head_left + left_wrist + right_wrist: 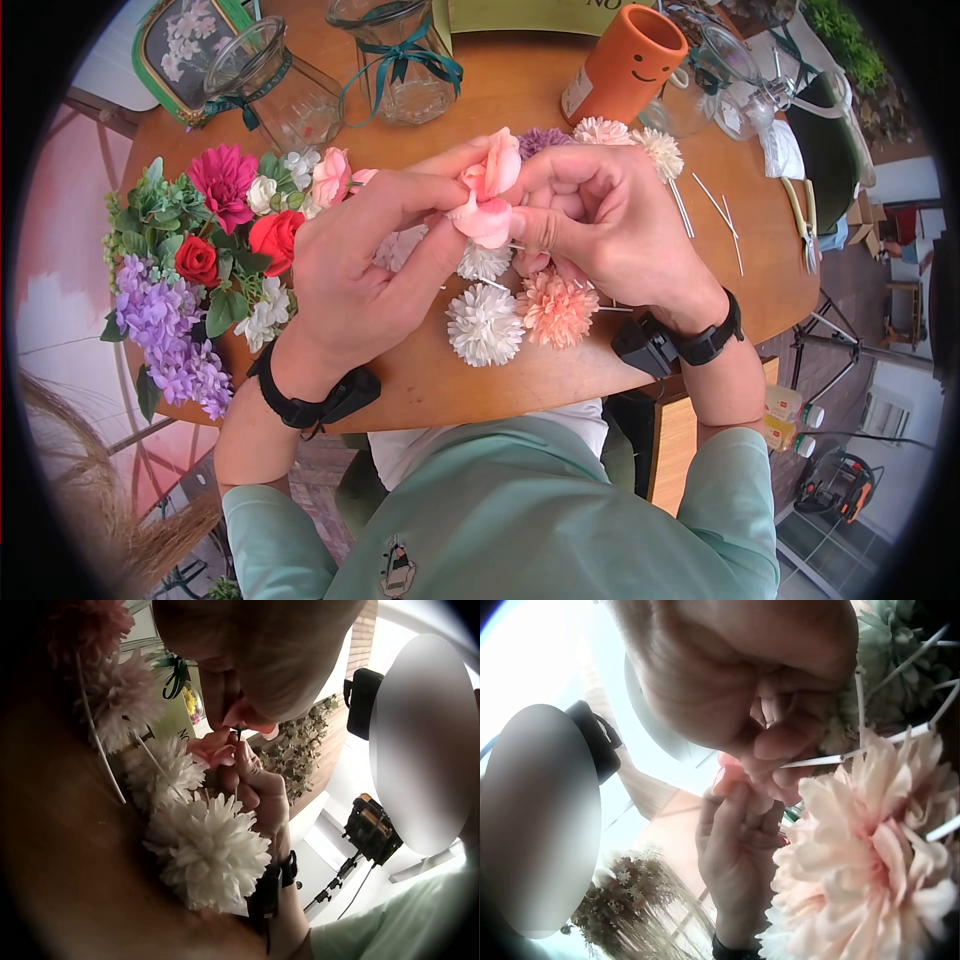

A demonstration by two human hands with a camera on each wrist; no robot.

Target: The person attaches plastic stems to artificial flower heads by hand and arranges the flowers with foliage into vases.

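Observation:
In the head view, a pink artificial flower (487, 222) with loose-looking petals is held up over the table between both hands. My left hand (365, 255) pinches its petals from the left with thumb and fingertips. From the other side, my right hand (610, 215) pinches it with thumb and index finger, the other fingers curled. The right wrist view has a thin white stem (816, 761) by the right fingertips. Below the hands lie a white pompom flower (484, 325) and a peach one (560, 308); a dark tip (239, 733) shows under the petals in the left wrist view.
A mixed bunch of artificial flowers (165, 320) covers the table's left side. Two glass vases (405, 95) with green ribbons and an orange smiling cup (625, 70) stand at the back. White sticks (722, 210) and pale-handled cutters (806, 225) lie at the right.

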